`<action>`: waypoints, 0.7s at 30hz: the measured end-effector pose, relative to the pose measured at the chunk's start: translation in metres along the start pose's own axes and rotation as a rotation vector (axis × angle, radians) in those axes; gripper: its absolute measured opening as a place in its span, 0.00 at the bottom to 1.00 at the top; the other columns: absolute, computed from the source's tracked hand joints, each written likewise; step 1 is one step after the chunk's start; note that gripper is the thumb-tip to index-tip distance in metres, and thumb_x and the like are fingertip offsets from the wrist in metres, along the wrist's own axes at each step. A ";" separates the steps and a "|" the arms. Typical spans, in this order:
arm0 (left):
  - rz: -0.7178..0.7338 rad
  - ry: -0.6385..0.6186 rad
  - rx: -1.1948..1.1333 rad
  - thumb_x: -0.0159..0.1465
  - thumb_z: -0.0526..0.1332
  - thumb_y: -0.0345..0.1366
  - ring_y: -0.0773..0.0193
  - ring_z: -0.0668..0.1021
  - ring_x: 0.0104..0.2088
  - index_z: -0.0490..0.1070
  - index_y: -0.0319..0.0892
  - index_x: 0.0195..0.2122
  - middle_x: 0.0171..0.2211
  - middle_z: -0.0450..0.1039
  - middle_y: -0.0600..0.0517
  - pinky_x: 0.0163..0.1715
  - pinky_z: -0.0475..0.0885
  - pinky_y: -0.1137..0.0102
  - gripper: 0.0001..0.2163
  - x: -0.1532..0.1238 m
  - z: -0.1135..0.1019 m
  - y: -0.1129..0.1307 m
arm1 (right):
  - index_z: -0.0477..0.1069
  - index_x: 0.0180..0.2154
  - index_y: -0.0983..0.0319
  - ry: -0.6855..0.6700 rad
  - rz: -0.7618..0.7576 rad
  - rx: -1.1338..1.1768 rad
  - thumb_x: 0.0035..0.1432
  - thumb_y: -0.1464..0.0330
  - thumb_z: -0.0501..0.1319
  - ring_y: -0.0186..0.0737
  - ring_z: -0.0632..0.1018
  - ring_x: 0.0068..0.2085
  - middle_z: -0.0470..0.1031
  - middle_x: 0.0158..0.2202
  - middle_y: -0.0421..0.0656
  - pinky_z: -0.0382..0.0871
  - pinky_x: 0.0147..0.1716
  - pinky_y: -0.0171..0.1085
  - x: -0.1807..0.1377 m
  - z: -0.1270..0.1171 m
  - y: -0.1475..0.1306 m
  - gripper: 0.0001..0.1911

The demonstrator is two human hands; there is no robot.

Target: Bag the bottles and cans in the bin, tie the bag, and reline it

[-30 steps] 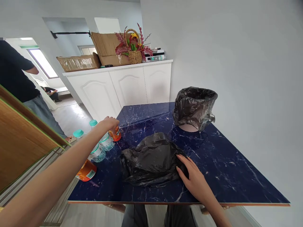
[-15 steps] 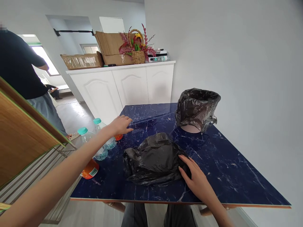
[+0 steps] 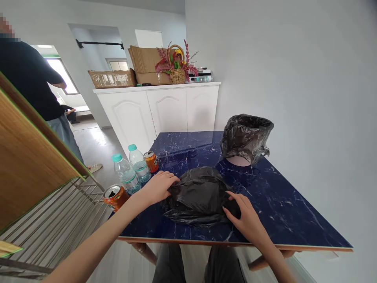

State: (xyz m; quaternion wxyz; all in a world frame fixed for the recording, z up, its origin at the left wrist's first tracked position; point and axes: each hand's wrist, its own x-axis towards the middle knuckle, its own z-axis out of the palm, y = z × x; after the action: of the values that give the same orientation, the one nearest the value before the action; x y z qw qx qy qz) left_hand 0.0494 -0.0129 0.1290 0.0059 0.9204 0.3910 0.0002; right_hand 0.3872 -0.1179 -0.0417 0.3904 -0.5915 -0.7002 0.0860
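Observation:
A black plastic bag (image 3: 200,196) lies bunched in a low, rounded heap near the front edge of the dark blue marbled table (image 3: 294,220). My left hand (image 3: 160,186) is at the bag's left end, fingers bent over its edge and thumb below. On the opposite end, my right hand (image 3: 243,212) has the bag's edge between thumb and fingers. The fingertips of both hands are partly lost against the dark plastic. Behind the bag to the right stands a pale bin (image 3: 239,160) lined with another black bag (image 3: 244,137).
Along the table's left side stand an orange can (image 3: 116,196), two clear bottles with teal caps (image 3: 126,175) (image 3: 140,163), and a second orange can (image 3: 151,161). A metal rack (image 3: 73,220) is at left. Beyond are a white cabinet (image 3: 165,110) and a person (image 3: 29,78).
My left hand has come down and back from above the cans and bottles onto the bag's left end. My right hand stays at the right end. The view has shifted slightly.

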 end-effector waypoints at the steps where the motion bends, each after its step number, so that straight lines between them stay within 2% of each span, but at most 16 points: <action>1: -0.012 0.014 0.017 0.60 0.63 0.22 0.48 0.81 0.53 0.79 0.44 0.51 0.50 0.83 0.46 0.54 0.71 0.58 0.19 -0.001 -0.001 -0.001 | 0.66 0.64 0.52 0.015 -0.004 -0.011 0.73 0.55 0.58 0.56 0.78 0.54 0.76 0.50 0.49 0.76 0.51 0.54 0.000 0.000 -0.001 0.22; 4: -0.051 0.139 0.008 0.61 0.57 0.20 0.50 0.82 0.51 0.80 0.44 0.47 0.48 0.84 0.47 0.53 0.72 0.57 0.19 -0.004 -0.011 0.001 | 0.68 0.59 0.54 0.063 0.003 0.000 0.74 0.59 0.55 0.52 0.78 0.49 0.73 0.46 0.48 0.75 0.48 0.50 -0.001 -0.002 -0.007 0.16; 7: -0.095 0.361 -0.031 0.63 0.56 0.22 0.51 0.83 0.51 0.79 0.45 0.49 0.50 0.84 0.49 0.52 0.74 0.59 0.18 -0.011 -0.026 0.009 | 0.67 0.59 0.55 0.128 0.012 0.027 0.74 0.61 0.55 0.50 0.78 0.47 0.72 0.45 0.47 0.75 0.46 0.48 -0.003 -0.008 -0.022 0.15; 10: -0.150 0.569 -0.022 0.68 0.56 0.27 0.52 0.85 0.47 0.77 0.46 0.53 0.49 0.85 0.50 0.44 0.76 0.63 0.16 -0.018 -0.039 0.018 | 0.67 0.59 0.56 0.287 0.003 0.010 0.73 0.62 0.56 0.52 0.76 0.51 0.71 0.49 0.50 0.74 0.50 0.52 -0.008 -0.011 -0.049 0.16; 12: -0.160 0.657 0.010 0.70 0.56 0.29 0.53 0.86 0.46 0.76 0.46 0.55 0.49 0.86 0.49 0.41 0.76 0.64 0.16 -0.023 -0.044 0.025 | 0.65 0.60 0.57 0.392 -0.041 -0.022 0.72 0.63 0.58 0.55 0.74 0.56 0.69 0.54 0.53 0.72 0.55 0.55 -0.013 -0.010 -0.073 0.18; 15: -0.130 0.694 0.059 0.71 0.56 0.31 0.53 0.87 0.45 0.75 0.46 0.55 0.48 0.86 0.49 0.39 0.75 0.66 0.15 -0.029 -0.047 0.034 | 0.60 0.65 0.57 0.402 -0.136 -0.096 0.69 0.59 0.63 0.62 0.69 0.63 0.64 0.61 0.57 0.68 0.58 0.61 -0.020 -0.002 -0.104 0.28; 17: -0.131 0.675 0.103 0.71 0.56 0.31 0.52 0.87 0.44 0.76 0.46 0.55 0.47 0.86 0.49 0.36 0.74 0.66 0.15 -0.035 -0.047 0.038 | 0.57 0.67 0.58 0.408 -0.124 -0.147 0.68 0.57 0.63 0.65 0.67 0.64 0.62 0.63 0.59 0.67 0.57 0.63 -0.021 0.004 -0.112 0.32; 19: -0.151 0.627 0.150 0.70 0.57 0.30 0.50 0.87 0.44 0.76 0.47 0.55 0.48 0.86 0.50 0.34 0.73 0.65 0.15 -0.042 -0.047 0.040 | 0.59 0.64 0.59 0.461 -0.053 -0.177 0.69 0.59 0.61 0.64 0.69 0.62 0.64 0.60 0.58 0.68 0.54 0.61 -0.019 0.008 -0.108 0.27; 21: -0.183 0.558 0.183 0.69 0.58 0.30 0.49 0.87 0.45 0.75 0.47 0.57 0.49 0.86 0.50 0.33 0.72 0.64 0.17 -0.050 -0.046 0.039 | 0.64 0.57 0.59 0.453 -0.010 -0.164 0.70 0.62 0.59 0.60 0.73 0.56 0.70 0.53 0.54 0.69 0.51 0.58 -0.016 0.006 -0.098 0.17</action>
State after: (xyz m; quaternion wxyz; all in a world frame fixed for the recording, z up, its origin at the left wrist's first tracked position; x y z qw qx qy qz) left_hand 0.0428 -0.0754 0.1758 -0.1847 0.8425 0.4571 0.2172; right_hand 0.3088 -0.1585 0.0040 0.4885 -0.6219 -0.6024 -0.1083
